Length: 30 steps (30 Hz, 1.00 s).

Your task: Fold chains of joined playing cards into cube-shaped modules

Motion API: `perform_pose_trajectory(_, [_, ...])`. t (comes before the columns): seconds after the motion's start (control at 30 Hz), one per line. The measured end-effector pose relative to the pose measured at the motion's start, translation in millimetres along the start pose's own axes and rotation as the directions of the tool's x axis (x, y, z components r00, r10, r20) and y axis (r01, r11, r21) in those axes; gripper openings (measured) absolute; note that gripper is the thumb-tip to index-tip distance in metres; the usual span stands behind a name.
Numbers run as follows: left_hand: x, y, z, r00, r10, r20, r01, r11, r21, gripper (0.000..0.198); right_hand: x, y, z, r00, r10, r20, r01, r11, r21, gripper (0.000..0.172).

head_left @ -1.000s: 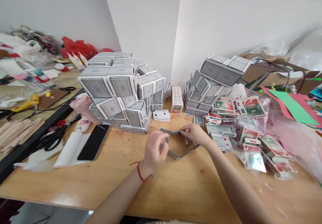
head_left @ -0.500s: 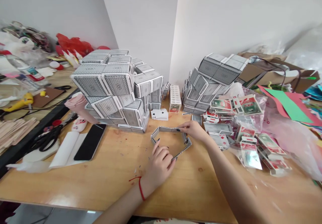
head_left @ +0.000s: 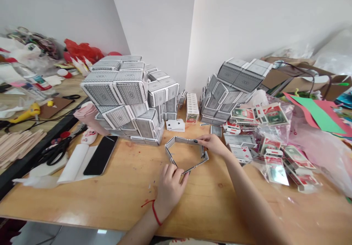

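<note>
A many-sided frame of folded playing cards (head_left: 182, 139) stands on edge on the wooden table, its middle hollow. My left hand (head_left: 171, 188), with a red string at the wrist, grips the frame's near left corner with bent fingers; the fingertips are partly hidden. At the far right side, my right hand (head_left: 215, 145) pinches the frame's wall between thumb and fingers. Just behind the frame lie some loose face-up cards (head_left: 176, 125), spades showing. A tall stack of grey card-back blocks (head_left: 129, 91) rises on the left, and a similar leaning stack (head_left: 233, 81) on the right.
A black phone (head_left: 101, 155), a white paper roll (head_left: 73, 163) and black scissors (head_left: 57, 151) lie on the left. Card boxes (head_left: 276, 169) and clear plastic wrap (head_left: 310, 146) clutter the right. An upright pile of card boxes (head_left: 191, 107) stands between the stacks.
My left hand has drawn slightly down toward me, and its raised fingers have curled in at the frame's near left corner. My right hand keeps its place on the frame.
</note>
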<state>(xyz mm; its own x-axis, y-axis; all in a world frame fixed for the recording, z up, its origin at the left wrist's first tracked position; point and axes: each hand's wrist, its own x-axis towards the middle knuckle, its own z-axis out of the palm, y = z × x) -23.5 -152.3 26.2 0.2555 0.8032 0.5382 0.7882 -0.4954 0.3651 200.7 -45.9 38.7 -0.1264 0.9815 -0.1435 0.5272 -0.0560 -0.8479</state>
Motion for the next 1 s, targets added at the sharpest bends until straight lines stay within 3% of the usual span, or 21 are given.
perform_pose_trajectory(0.2, [-2.5,-0.9,0.6,0.999,-0.040,0.021,0.042,0.996,-0.078,0.013,-1.3,6.6,6.2,1.000,0.012,-0.023,-0.010,0.996,0.085,0.040])
perform_pose_trajectory(0.47, [-4.5,-9.4,-1.8,0.990,-0.092,0.110,0.112,0.977,-0.184,0.013,8.0,19.0,10.8,0.987,0.036,-0.154,-0.011,0.987,0.159,0.044])
perform_pose_trajectory(0.67, [1.5,-9.1,-12.9,0.985,-0.120,0.128,0.134,0.985,-0.107,0.012,11.3,22.4,11.6,0.984,0.018,-0.176,0.015,0.983,0.182,0.045])
perform_pose_trajectory(0.77, [8.1,-1.0,-20.5,0.991,-0.085,0.105,0.085,0.996,-0.003,0.009,11.0,23.1,13.5,0.983,0.002,-0.184,0.031,0.984,0.176,0.045])
perform_pose_trajectory(0.83, [15.3,6.4,-23.1,0.995,-0.026,0.098,0.024,0.999,0.022,0.019,10.9,24.0,15.1,0.981,-0.006,-0.192,0.040,0.984,0.171,0.044])
perform_pose_trajectory(1.0, [40.5,27.6,-12.4,0.968,0.191,0.166,-0.183,0.981,-0.058,0.030,11.4,26.5,18.4,0.974,-0.024,-0.227,0.065,0.983,0.173,0.041])
